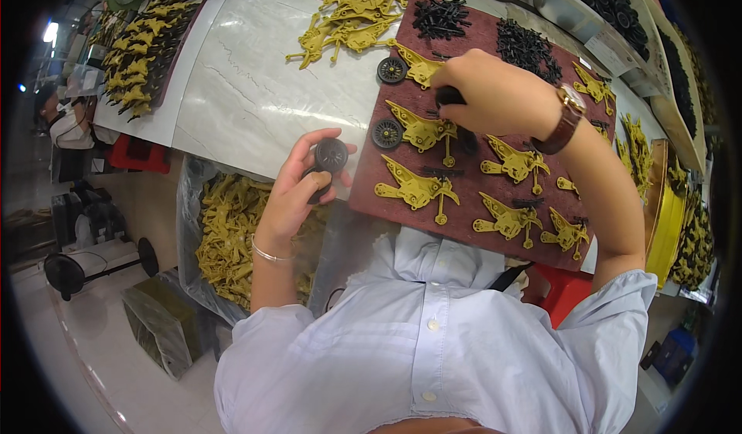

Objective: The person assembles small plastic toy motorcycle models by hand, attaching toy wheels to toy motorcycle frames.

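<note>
While the left hand pinched a small black wheel by its rim beside the maroon mat, the right hand closed on another black part; both looked light, rigid plastic.

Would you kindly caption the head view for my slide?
Left hand holds black wheels; right hand presses a wheel onto a yellow frame.
</note>
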Demonstrator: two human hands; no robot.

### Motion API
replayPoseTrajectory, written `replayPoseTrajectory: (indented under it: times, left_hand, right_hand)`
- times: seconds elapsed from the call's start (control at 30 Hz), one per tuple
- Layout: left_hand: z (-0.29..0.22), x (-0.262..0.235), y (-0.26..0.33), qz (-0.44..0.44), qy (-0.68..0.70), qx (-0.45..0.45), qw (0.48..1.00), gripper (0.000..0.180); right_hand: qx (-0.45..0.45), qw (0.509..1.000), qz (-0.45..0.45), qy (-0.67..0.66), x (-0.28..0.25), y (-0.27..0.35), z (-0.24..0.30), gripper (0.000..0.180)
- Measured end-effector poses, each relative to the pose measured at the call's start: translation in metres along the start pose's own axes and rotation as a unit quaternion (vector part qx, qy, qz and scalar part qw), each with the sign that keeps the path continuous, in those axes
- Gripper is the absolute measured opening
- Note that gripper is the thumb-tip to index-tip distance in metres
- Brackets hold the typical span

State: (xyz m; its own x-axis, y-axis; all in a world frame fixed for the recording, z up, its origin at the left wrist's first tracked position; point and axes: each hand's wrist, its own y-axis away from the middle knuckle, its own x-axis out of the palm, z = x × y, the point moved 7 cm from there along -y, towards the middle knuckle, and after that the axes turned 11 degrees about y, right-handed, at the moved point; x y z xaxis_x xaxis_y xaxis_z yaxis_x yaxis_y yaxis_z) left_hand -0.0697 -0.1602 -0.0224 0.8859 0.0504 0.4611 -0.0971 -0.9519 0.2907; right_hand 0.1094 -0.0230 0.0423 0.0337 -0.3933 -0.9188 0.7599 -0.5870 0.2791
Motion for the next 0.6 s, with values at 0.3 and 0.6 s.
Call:
replayPoseTrajectory:
  times: [0.3, 0.6]
  left_hand:
    - [0.012, 0.001, 0.005, -0.040, -0.117, -0.045, 0.991, 0.019]
    - [-0.004, 0.042, 0.011, 0.010, -0.445, 0.046, 0.894, 0.013]
  right_hand:
    - [-0.123, 0.990, -0.061, 0.039, 0.019, 0.027, -0.004, 0.022]
    - [-0.126, 0.989, -0.023, 0.074, 0.027, 0.033, -0.003, 0.020]
